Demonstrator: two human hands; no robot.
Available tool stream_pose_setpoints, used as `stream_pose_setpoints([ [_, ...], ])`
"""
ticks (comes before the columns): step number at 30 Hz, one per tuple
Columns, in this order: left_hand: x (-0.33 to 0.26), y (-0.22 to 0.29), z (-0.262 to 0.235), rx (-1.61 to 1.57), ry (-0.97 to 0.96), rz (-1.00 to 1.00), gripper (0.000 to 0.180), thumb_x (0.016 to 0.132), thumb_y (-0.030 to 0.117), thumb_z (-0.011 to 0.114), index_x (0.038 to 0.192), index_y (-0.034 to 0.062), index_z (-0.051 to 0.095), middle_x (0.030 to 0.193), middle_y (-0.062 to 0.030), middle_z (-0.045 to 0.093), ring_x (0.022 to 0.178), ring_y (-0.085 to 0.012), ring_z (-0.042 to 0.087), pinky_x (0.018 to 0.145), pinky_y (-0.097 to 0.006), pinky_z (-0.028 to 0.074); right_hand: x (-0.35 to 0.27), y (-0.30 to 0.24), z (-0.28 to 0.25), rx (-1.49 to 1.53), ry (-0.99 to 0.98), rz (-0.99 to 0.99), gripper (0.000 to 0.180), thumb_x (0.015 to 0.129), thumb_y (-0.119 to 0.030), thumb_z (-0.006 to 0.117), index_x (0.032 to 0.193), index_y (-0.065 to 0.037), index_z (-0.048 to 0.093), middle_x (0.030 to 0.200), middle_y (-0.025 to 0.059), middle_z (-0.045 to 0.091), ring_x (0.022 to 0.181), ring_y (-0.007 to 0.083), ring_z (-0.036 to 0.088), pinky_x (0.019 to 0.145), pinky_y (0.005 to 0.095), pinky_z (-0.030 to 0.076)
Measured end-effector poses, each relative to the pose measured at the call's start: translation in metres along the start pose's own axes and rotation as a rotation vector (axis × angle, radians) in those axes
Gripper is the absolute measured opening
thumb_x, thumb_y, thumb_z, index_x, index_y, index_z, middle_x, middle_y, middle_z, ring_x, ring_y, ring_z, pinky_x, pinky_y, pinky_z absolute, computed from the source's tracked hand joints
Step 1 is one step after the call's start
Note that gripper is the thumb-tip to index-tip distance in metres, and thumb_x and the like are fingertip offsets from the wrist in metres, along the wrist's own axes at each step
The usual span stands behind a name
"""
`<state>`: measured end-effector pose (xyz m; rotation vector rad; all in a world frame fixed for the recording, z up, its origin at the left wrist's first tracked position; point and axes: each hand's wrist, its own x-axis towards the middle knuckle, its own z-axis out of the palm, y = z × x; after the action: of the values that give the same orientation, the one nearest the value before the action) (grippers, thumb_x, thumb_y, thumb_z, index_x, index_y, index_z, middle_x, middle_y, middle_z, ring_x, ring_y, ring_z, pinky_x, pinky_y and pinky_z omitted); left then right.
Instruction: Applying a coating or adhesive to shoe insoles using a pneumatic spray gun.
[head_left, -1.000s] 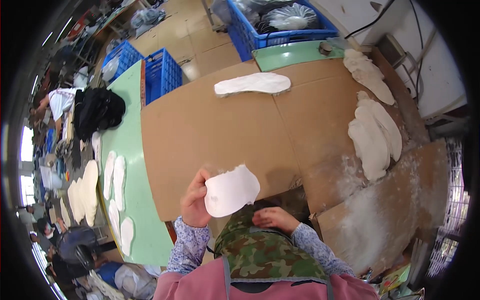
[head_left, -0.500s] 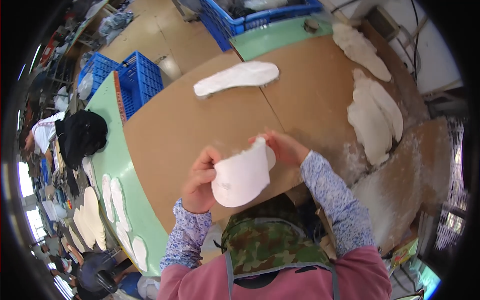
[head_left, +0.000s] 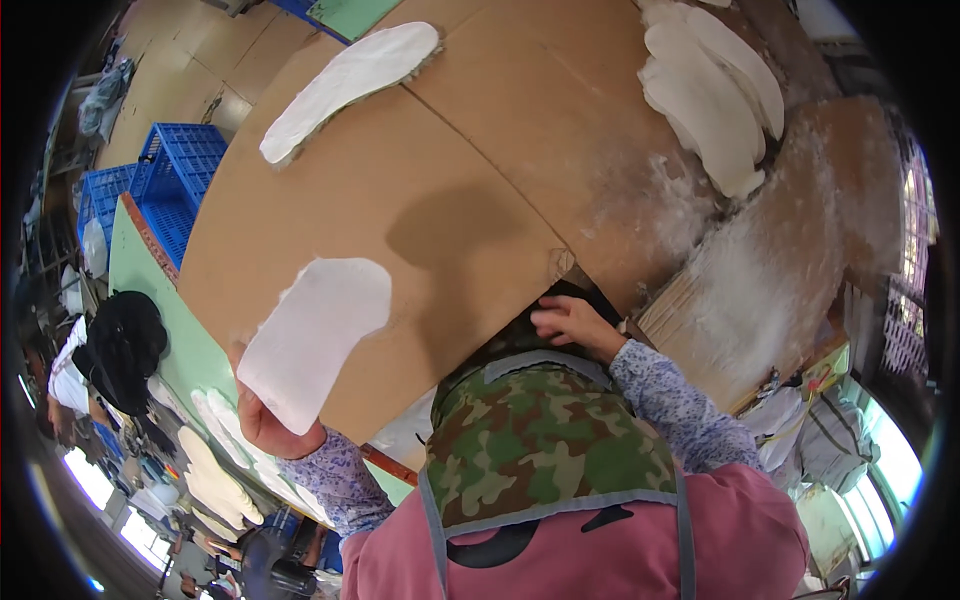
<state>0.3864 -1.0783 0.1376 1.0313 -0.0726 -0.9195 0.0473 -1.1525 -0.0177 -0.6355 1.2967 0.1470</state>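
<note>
A white insole (head_left: 318, 335) with slightly fuzzy edges is held low over the left part of the brown board. My left hand (head_left: 270, 415) is closed on its near left edge, and part of the fingers lies behind it. My right hand (head_left: 580, 325) is by the near edge of the board, in front of the camouflage apron (head_left: 550, 430). Its fingers are loosely bent and a little apart, with nothing seen in them. Farther off on the board lies another white insole (head_left: 350, 85), fuzzy along its edge.
A pile of off-white insoles (head_left: 700, 100) lies at the far right, with white dust (head_left: 745, 290) on the board nearer me. More insoles (head_left: 225, 425) rest along the green table (head_left: 150, 270) at left. Blue crates (head_left: 180, 170) stand beyond it. A dark bag (head_left: 122, 350) is at left.
The insole was bent between both hands in front of me; now it hangs flatter, farther left, in my left hand alone. My right hand has let go and come down to the board's edge. The view has shifted.
</note>
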Motion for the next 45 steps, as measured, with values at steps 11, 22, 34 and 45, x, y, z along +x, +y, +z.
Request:
stream_pose_setpoints([
  [11,-0.014,-0.015,0.014,-0.018,-0.021,-0.061,0.023,0.079,0.012,0.049,0.099,0.0020,0.047,0.109,-0.0148,0.053,0.110,-0.0300,0.050,0.097,-0.046,0.038,0.052,0.033,0.001,1.394,0.233,-0.231,0.034,0.088,-0.034,0.063,0.111,-0.010,0.054,0.108,0.0014,0.057,0.099,0.0143,0.052,0.085,0.0298,0.042],
  [22,-0.012,-0.015,0.026,0.019,-0.144,-0.083,0.015,0.077,0.011,0.050,0.089,0.0060,0.043,0.091,-0.0104,0.055,0.093,-0.0238,0.055,0.084,-0.037,0.045,0.047,0.040,0.003,1.374,0.172,-0.353,0.022,0.090,-0.025,0.062,0.106,-0.010,0.055,0.109,0.0016,0.057,0.102,0.0129,0.053,0.090,0.0297,0.042],
  [34,0.007,-0.013,0.029,0.016,-0.239,-0.115,0.023,0.077,0.012,0.051,0.097,0.0025,0.045,0.100,-0.0127,0.054,0.102,-0.0254,0.053,0.092,-0.037,0.042,0.017,0.029,0.001,1.158,0.135,-0.100,0.022,0.090,-0.030,0.060,0.097,-0.010,0.059,0.093,0.0029,0.063,0.087,0.0152,0.059,0.076,0.0309,0.048],
  [45,0.018,0.001,0.035,0.064,-0.183,-0.048,0.020,0.072,0.018,0.057,0.082,0.0064,0.043,0.077,-0.0078,0.053,0.072,-0.0180,0.053,0.066,-0.029,0.045,0.097,-0.248,-0.025,-0.419,0.463,-1.047,0.020,0.083,-0.017,0.059,0.086,0.002,0.062,0.075,0.0140,0.065,0.069,0.0182,0.062,0.063,0.0315,0.047],
])
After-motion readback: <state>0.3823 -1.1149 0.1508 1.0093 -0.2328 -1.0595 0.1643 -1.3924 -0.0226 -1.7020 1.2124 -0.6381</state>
